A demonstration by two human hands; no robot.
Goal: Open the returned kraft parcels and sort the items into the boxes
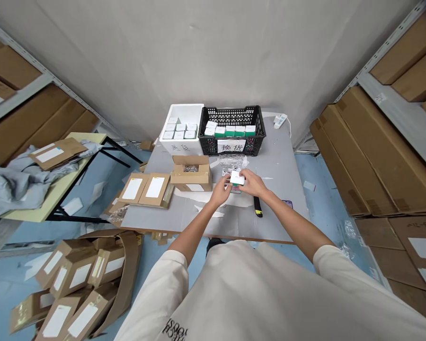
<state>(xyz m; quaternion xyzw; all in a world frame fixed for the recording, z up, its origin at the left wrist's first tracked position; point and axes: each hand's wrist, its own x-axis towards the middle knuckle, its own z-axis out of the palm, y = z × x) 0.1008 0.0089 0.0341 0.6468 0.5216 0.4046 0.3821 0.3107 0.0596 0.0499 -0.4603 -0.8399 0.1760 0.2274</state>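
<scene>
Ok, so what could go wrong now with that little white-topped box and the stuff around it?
The small box is held between the left hand and the right hand, so it might slip if either loosens. The black-and-yellow tool lies near the right forearm, which could bump it; I can't tell whether it has a blade.
</scene>
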